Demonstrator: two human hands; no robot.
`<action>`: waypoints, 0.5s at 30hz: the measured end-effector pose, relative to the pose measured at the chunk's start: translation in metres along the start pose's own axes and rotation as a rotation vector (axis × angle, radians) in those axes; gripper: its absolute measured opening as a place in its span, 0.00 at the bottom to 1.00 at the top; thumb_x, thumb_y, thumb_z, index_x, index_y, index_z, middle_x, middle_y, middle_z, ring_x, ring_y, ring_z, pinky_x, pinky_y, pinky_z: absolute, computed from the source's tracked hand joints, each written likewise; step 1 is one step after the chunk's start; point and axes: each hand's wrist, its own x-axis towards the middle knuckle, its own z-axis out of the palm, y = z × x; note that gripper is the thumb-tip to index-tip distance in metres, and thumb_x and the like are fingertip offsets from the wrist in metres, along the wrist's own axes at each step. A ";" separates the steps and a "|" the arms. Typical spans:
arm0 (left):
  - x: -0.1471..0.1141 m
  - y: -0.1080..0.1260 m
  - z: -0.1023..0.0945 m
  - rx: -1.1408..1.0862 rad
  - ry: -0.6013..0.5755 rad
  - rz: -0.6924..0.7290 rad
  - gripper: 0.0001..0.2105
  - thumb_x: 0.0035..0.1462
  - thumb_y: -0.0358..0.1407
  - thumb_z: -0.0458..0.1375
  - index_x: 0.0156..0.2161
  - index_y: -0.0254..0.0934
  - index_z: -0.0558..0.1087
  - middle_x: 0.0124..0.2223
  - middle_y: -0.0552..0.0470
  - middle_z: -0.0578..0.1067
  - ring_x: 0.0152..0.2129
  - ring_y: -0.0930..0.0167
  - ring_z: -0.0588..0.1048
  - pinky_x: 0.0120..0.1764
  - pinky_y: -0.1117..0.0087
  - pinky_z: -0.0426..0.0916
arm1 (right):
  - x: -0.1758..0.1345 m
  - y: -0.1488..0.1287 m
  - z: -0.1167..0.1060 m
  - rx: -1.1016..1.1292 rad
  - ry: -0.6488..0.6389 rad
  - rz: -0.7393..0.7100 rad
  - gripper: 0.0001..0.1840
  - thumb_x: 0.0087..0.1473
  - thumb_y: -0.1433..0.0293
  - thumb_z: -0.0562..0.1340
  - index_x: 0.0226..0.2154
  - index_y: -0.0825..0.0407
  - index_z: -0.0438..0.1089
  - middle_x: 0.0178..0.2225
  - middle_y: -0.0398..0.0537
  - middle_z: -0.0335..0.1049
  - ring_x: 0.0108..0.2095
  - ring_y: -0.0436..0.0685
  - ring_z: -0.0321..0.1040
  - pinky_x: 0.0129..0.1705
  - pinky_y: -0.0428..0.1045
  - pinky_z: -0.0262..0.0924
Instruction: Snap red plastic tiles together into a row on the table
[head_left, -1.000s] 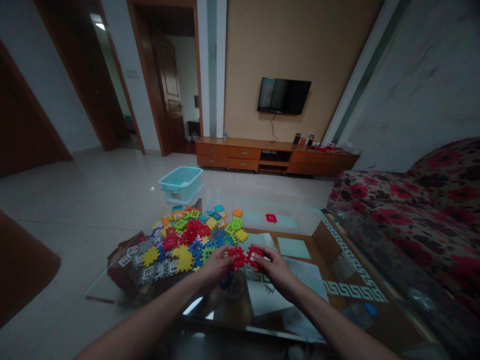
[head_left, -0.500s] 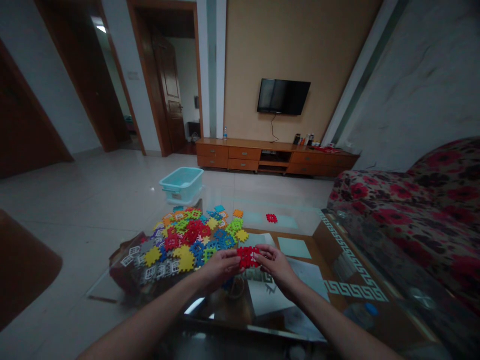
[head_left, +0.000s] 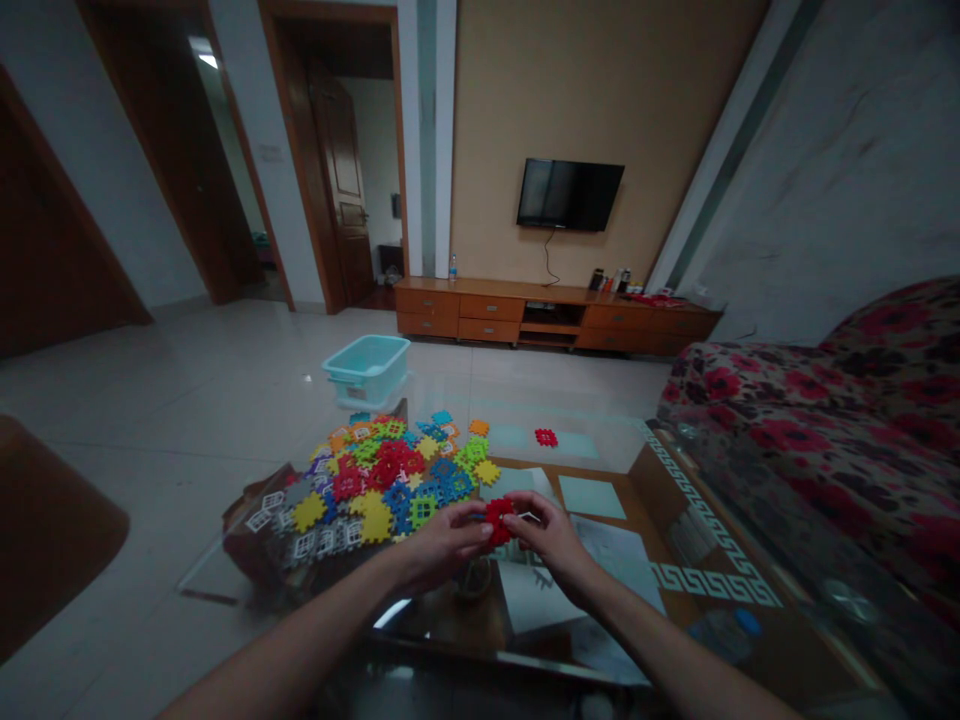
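Note:
Between my hands, above the glass table, I hold red interlocking plastic building pieces (head_left: pixel 499 522); how they are joined is too small to tell. My left hand (head_left: pixel 450 537) pinches them from the left side. The fingers of my right hand (head_left: pixel 541 525) are closed on the right side, thumb in front. To the left of my hands lies a heap of colourful building pieces (head_left: pixel 375 515) in yellow, blue, green, red, white and other colours. A single red piece (head_left: pixel 546 438) rests apart, farther back on the glass.
The glass coffee table (head_left: pixel 630 450) has papers (head_left: pixel 615 555) and a blue-capped bottle (head_left: pixel 724 632) showing at or beneath its top. Beyond the heap stands a light-blue plastic bin (head_left: pixel 367 368). A flowered sofa (head_left: pixel 787 400) is on the right, a brown rounded seat (head_left: pixel 52 530) on the left.
My hands have come closer together around the red pieces, which now look turned and narrower. The heap and the lone red piece have stayed in place.

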 end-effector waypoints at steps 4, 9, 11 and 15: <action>0.001 -0.002 -0.003 0.016 0.002 -0.024 0.23 0.43 0.33 0.75 0.45 0.35 0.76 0.43 0.45 0.79 0.40 0.68 0.78 0.52 0.66 0.66 | 0.000 0.000 0.001 0.000 -0.027 -0.031 0.28 0.41 0.53 0.74 0.42 0.50 0.73 0.34 0.43 0.72 0.29 0.51 0.68 0.31 0.48 0.63; 0.004 -0.007 -0.009 0.046 0.008 -0.010 0.24 0.44 0.33 0.75 0.47 0.35 0.74 0.45 0.44 0.78 0.42 0.67 0.78 0.50 0.64 0.68 | -0.002 0.000 0.000 -0.067 -0.067 -0.076 0.26 0.47 0.54 0.71 0.44 0.50 0.73 0.34 0.45 0.73 0.30 0.53 0.68 0.31 0.48 0.62; 0.004 -0.006 -0.010 0.042 0.025 -0.023 0.24 0.43 0.33 0.75 0.45 0.34 0.73 0.45 0.44 0.78 0.41 0.66 0.78 0.50 0.64 0.69 | -0.004 -0.001 0.001 -0.113 -0.096 -0.102 0.24 0.49 0.55 0.70 0.45 0.50 0.73 0.34 0.46 0.74 0.31 0.54 0.69 0.32 0.49 0.63; 0.004 0.000 -0.009 0.036 0.063 -0.041 0.23 0.41 0.33 0.76 0.42 0.34 0.72 0.43 0.44 0.78 0.38 0.66 0.79 0.47 0.65 0.70 | -0.009 -0.005 0.003 -0.242 -0.106 -0.187 0.19 0.53 0.59 0.67 0.46 0.49 0.73 0.39 0.48 0.71 0.37 0.56 0.70 0.35 0.50 0.66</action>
